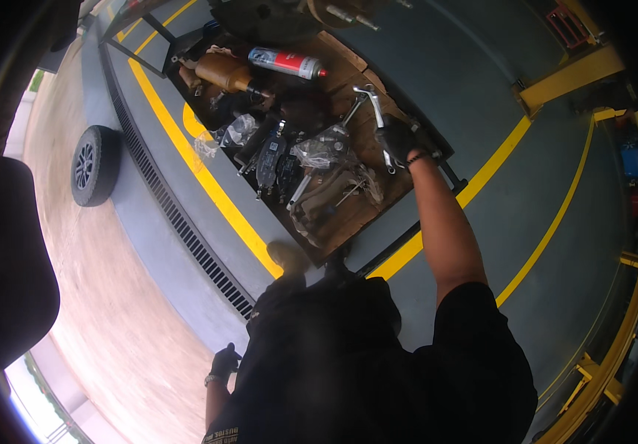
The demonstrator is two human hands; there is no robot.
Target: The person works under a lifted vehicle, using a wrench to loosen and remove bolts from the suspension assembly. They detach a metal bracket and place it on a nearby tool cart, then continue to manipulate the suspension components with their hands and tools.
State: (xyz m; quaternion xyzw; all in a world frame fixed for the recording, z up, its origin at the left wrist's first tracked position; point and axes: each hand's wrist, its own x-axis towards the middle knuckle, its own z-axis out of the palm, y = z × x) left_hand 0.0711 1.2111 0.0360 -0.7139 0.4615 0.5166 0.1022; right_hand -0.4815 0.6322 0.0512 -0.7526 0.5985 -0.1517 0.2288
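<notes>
My right hand, in a black glove, is closed around a silver wrench over the right side of a cardboard-lined tray. The wrench's upper end sticks out beyond the fingers and its other end shows below them. Beside it lies another slim metal tool. Brake pads rest near the tray's left edge, next to a clear plastic bag of parts. A second wrench lies below the bag. My left hand, also gloved, hangs low by my side, fingers apart and nothing visible in it.
A spray can and a brown bottle lie at the tray's far end. Metal studs on a hub-like part hang above it. A wheel stands beyond the floor drain grate; yellow lift arms reach in at right.
</notes>
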